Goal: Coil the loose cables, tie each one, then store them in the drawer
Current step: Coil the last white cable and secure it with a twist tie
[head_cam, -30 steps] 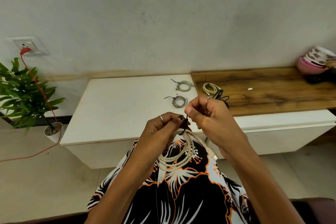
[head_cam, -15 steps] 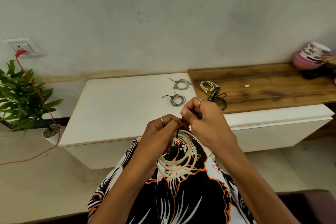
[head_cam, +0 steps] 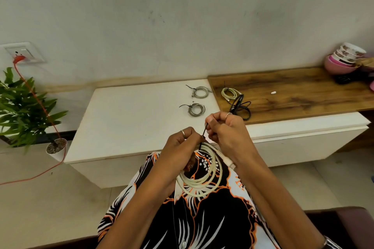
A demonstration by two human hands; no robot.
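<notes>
- The white table [head_cam: 129, 119] carries two grey coils already tied, the far one [head_cam: 200, 92] and the near one [head_cam: 196, 108]; on the wooden top [head_cam: 303, 95] beside it lie a tied yellowish coil [head_cam: 229, 93] and a loose black cable [head_cam: 240, 107] that is not yet coiled, so much of the task is left and no drawer stands open
- The white coil [head_cam: 199, 178] hangs over the lap, held at its top; the likeliest trouble, as I judge it, is that the loops slide apart or spring open if the hold there slackens before the tie is pulled tight
- The left hand [head_cam: 182, 143] grips the top of the coil with fingers curled round the bunched loops; a loosened grip would let the plug end [head_cam: 227, 160], which sticks out to the right, drag a turn free
- The right hand [head_cam: 224, 129] pinches the tail of the black tie [head_cam: 204, 130] between curled fingers and draws it up; a pull at an angle could slip the tail out or cinch only some loops
- Against the frame half a second ago, the right hand sits a little higher and more of the tie's tail shows between the hands, while the coil hangs much as it did
</notes>
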